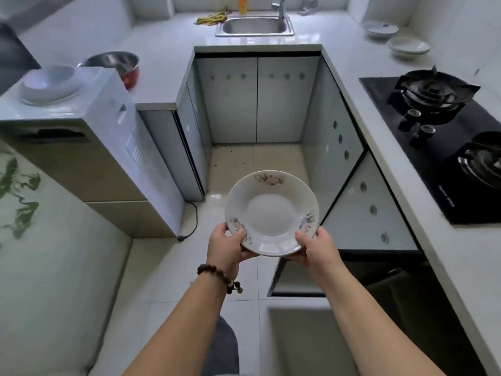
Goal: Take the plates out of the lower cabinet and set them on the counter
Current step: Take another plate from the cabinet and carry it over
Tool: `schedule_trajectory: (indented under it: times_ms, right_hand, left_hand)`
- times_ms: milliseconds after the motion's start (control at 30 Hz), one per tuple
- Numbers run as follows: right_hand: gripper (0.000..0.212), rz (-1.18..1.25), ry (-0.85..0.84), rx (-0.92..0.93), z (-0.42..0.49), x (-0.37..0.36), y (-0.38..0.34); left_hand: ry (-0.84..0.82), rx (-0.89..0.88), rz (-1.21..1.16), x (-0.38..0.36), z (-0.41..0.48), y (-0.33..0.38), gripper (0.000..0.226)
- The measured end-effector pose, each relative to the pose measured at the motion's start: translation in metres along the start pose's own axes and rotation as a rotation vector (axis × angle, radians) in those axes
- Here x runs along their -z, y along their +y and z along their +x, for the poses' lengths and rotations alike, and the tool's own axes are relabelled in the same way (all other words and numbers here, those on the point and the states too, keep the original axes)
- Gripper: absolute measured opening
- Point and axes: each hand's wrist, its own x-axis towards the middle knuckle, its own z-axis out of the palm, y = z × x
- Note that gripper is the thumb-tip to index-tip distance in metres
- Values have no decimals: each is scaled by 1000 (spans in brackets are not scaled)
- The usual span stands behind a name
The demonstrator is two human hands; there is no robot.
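A white plate with flower prints on its rim [272,213] is held level above the floor in the middle of the view. My left hand [226,246] grips its near left edge and my right hand [315,249] grips its near right edge, thumbs on top of the rim. To the right, the lower cabinet [379,283] stands with its door [371,210] swung open; its inside is dark. Two more white plates [381,29] [408,46] lie on the white counter [352,55] at the far right.
A black gas hob [444,137] is set into the right counter. A sink [254,25] sits at the back. On the left are a red pot [119,65] and a white water dispenser [81,126]. A second open door [303,335] is below my right arm.
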Motion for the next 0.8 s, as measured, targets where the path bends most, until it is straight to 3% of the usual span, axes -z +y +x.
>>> schedule_trajectory:
  times_ms: [233,467,800]
  right_hand:
    - [18,60,39,12,61,-84,-9]
    - [28,92,49,48,114,-161,-34]
    - [30,144,183,74,182,-188,-73]
  left_hand:
    - [-27,4,-6,28,82,61,20]
    - [-82,14,68,43,159,137,24]
    - [-201,72,117,6,252,174,18]
